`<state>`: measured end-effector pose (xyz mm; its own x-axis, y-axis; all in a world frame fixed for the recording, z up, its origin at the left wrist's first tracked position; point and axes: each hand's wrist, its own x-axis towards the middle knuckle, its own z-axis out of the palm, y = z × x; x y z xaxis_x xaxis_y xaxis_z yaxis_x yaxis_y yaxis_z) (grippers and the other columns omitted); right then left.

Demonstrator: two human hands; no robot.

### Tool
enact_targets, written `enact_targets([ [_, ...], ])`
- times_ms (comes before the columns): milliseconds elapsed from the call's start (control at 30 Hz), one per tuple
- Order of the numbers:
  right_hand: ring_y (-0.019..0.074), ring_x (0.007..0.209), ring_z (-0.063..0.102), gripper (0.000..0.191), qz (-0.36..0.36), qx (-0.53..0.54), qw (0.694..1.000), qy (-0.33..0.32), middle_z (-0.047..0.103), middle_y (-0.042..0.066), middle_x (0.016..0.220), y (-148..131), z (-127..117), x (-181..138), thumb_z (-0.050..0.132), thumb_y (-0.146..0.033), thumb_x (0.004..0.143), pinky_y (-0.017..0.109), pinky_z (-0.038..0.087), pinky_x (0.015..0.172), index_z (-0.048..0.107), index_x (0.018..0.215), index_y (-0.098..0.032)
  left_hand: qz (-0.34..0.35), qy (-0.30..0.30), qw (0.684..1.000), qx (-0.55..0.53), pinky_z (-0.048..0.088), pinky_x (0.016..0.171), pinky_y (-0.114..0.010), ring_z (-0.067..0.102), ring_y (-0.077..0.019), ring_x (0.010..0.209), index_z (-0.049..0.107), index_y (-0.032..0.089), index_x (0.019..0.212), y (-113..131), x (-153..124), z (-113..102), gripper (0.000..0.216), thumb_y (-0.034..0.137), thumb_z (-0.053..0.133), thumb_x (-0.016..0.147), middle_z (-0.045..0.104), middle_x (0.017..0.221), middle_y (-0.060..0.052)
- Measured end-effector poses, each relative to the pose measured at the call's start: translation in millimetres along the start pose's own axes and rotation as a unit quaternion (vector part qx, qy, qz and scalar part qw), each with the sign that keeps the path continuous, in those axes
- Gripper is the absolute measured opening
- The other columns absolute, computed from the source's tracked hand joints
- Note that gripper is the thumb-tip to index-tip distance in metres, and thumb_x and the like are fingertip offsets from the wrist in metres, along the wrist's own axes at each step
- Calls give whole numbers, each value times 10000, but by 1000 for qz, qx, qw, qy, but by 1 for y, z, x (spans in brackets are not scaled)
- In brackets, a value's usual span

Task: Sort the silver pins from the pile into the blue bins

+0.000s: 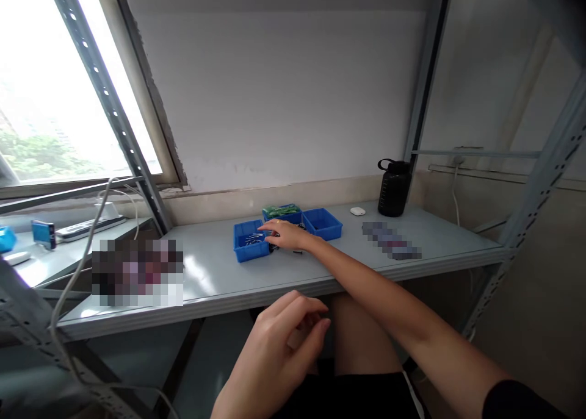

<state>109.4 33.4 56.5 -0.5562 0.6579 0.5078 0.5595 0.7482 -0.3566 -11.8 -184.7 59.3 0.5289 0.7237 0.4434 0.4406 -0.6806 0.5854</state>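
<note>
At the bench by the window: well left of the left bin [251, 254], a power strip [89, 225] lies on a lower ledge under the glass. The left bin itself stands mid-surface [215, 272], with small dark and silvery parts [251, 238] lying in its bottom.

Your left hand [284, 340] hangs well in front of that bin, below the surface's edge and over your lap. Its fingers are loosely curled, thumb toward the fingertips; whether the grip holds anything cannot be told.

Your right hand [286, 235] reaches across to the bin's right rim, palm down, fingers at or touching the rim. More dark parts lie on the surface under and just beside it. Its grip is narrow and low, but whether it holds a part cannot be told.

Just behind the left bin, to its right, a second bin [282, 211] is filled with something green. Further right a third bin [324, 222] sits; nothing shows in it from this angle.

So far, by the look of it, some parts are in the left bin and others lie loose beside it.

Well right of the bins stand a white case [358, 211] and a dark bottle [394, 187].
</note>
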Motion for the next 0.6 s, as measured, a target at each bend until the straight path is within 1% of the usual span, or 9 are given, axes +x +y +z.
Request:
enact_targets([
  [67, 203, 1028, 615, 301, 15, -15, 1000, -7, 586, 86, 1257, 8, 5, 1, 589, -231, 919, 399, 502, 889, 581, 1215, -174, 10, -10, 1000, 1, 433, 682, -207, 569, -111, 751, 614, 222, 964, 3, -2, 0, 114, 177, 516, 925, 606, 846, 12],
  [167, 230, 1085, 590, 285, 53, -53, 997, -15, 581, 91, 1245, 18, 5, -15, 552, -285, 949, 452, 494, 913, 569, 1208, -165, 23, -19, 1000, 7, 425, 694, -207, 583, -114, 780, 618, 230, 965, 4, -2, 0, 125, 157, 530, 914, 623, 865, 15],
  [300, 219, 1031, 609, 254, 98, -111, 986, -77, 611, 81, 1173, 26, -4, -43, 572, -308, 937, 439, 511, 882, 600, 1139, -156, 24, -10, 1000, 12, 426, 725, -210, 593, -113, 800, 615, 240, 976, 3, 0, 2, 137, 150, 535, 911, 634, 878, 26],
  [400, 203, 978, 626, 253, 128, -136, 975, -121, 619, 78, 1151, 28, -6, -56, 575, -307, 936, 408, 534, 837, 598, 1139, -157, 19, -5, 1000, 12, 429, 713, -212, 587, -108, 771, 616, 245, 975, 2, 2, 5, 135, 161, 533, 911, 628, 868, 30],
  [500, 202, 978, 628, 251, 142, -138, 973, -122, 620, 77, 1149, 26, -5, -62, 573, -303, 938, 406, 536, 835, 597, 1141, -157, 8, -9, 1000, 8, 433, 703, -211, 582, -108, 758, 618, 238, 958, 1, 3, 7, 117, 177, 527, 917, 622, 858, 28],
  [600, 210, 1003, 622, 238, 139, -122, 978, -96, 624, 77, 1147, 18, -8, -73, 571, -296, 939, 426, 521, 862, 605, 1124, -150, -5, -4, 1000, 5, 433, 681, -209, 569, -108, 734, 619, 226, 937, -1, 3, 7, 111, 197, 512, 930, 612, 835, 23],
])
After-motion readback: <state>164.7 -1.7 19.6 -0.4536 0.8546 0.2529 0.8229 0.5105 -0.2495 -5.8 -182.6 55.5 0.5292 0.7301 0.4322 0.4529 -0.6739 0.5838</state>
